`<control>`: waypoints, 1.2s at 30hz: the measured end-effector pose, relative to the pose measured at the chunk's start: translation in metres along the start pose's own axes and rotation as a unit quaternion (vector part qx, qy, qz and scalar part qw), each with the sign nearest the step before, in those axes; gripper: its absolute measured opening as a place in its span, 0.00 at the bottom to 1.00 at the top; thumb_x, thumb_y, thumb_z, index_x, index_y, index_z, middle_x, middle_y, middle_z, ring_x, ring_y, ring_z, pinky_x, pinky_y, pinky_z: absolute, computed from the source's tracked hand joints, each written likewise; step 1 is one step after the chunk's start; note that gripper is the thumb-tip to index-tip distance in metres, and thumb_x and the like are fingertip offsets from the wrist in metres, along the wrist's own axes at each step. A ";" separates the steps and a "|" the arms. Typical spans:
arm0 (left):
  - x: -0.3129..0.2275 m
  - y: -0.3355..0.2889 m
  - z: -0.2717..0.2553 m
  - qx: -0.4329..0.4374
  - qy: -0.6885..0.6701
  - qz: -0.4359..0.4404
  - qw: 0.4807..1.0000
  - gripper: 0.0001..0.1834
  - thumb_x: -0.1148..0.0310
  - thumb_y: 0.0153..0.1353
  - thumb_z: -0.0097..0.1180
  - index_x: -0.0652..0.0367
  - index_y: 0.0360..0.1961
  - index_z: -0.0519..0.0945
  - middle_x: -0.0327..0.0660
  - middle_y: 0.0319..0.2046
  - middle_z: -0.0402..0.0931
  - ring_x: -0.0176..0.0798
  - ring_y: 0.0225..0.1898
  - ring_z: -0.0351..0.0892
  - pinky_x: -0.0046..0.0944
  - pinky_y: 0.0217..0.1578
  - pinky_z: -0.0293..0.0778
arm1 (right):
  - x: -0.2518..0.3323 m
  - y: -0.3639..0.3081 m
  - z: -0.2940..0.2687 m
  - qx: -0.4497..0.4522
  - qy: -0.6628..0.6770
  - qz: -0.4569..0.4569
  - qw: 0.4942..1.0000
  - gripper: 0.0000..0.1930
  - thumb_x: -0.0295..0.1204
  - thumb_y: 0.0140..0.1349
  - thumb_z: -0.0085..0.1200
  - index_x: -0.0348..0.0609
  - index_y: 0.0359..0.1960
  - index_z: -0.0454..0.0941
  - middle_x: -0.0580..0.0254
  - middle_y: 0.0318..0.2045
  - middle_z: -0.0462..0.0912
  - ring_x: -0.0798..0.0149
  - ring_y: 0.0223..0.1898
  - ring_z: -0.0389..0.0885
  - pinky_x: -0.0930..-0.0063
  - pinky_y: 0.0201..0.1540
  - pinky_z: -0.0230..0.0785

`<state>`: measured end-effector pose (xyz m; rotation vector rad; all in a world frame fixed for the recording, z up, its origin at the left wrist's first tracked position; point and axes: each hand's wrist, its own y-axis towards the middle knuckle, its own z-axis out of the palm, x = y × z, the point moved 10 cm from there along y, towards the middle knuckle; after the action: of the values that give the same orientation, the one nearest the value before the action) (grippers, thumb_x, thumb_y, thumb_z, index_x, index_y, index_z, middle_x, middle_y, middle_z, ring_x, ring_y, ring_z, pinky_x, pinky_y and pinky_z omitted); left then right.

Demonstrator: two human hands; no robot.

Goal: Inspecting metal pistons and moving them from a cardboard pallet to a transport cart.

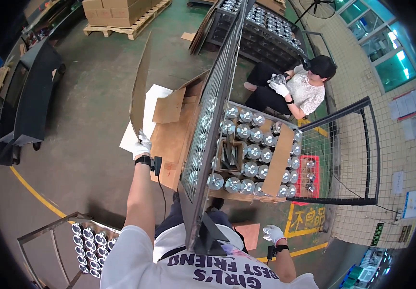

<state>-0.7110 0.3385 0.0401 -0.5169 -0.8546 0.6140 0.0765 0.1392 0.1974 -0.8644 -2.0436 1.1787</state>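
My left hand (142,144), in a white glove, grips the lower end of a tall cardboard sheet (140,89) that stands edge-up out to my left. Beside it, a white sheet (156,98) and several brown cardboard pieces (169,107) lean or lie against a wire mesh panel (212,103). My right hand (274,234), also gloved, hangs low on the right over the floor, its fingers loosely curled and slightly apart with nothing visible in them. Between me and a seated person, shiny round metal parts (253,151) stand in rows, with a cardboard strip (279,159) across them.
A co-worker (309,89) in white gloves sits at the far right, handling a shiny part. An open mesh gate (352,154) and a red crate (309,180) stand right. Dark carts (30,96) stand left, a parts rack (90,248) lower left, a loaded pallet (128,30) at the back.
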 end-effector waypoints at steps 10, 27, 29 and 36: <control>0.074 0.034 -0.089 -0.044 0.258 -0.114 0.958 0.12 0.77 0.59 0.54 0.67 0.44 0.78 0.38 0.28 0.80 0.28 0.20 0.75 0.23 0.19 0.75 | 0.016 -0.051 -0.018 -0.091 0.062 -0.022 0.994 0.22 0.32 0.64 0.59 0.33 0.57 0.73 0.53 0.45 0.83 0.61 0.41 0.84 0.70 0.38 0.79; 0.038 -0.013 -0.151 0.108 0.848 -0.093 0.511 0.15 0.74 0.67 0.50 0.66 0.53 0.73 0.52 0.50 0.79 0.51 0.47 0.83 0.38 0.41 0.82 | 0.017 -0.005 0.011 -0.050 -0.057 -0.098 0.992 0.08 0.33 0.65 0.56 0.44 0.41 0.78 0.64 0.36 0.81 0.66 0.36 0.80 0.69 0.34 0.75; 0.054 -0.038 -0.146 0.244 0.925 -0.040 0.290 0.13 0.73 0.67 0.50 0.62 0.50 0.77 0.47 0.46 0.83 0.47 0.46 0.83 0.40 0.46 0.79 | 0.010 -0.017 0.000 -0.092 0.024 -0.105 0.990 0.21 0.39 0.61 0.60 0.37 0.51 0.79 0.53 0.43 0.84 0.59 0.38 0.82 0.66 0.37 0.78; -0.069 -0.088 -0.192 0.259 0.961 -0.098 0.005 0.13 0.66 0.67 0.50 0.63 0.44 0.79 0.47 0.44 0.82 0.49 0.47 0.81 0.45 0.50 0.78 | 0.011 -0.031 -0.002 -0.067 0.185 -0.100 0.975 0.25 0.37 0.64 0.58 0.37 0.60 0.73 0.58 0.51 0.81 0.64 0.43 0.82 0.72 0.44 0.78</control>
<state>-0.5651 0.1958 -0.0468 -0.0607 2.0693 -0.5113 0.0646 0.1370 0.2279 -0.8466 -1.8642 0.7149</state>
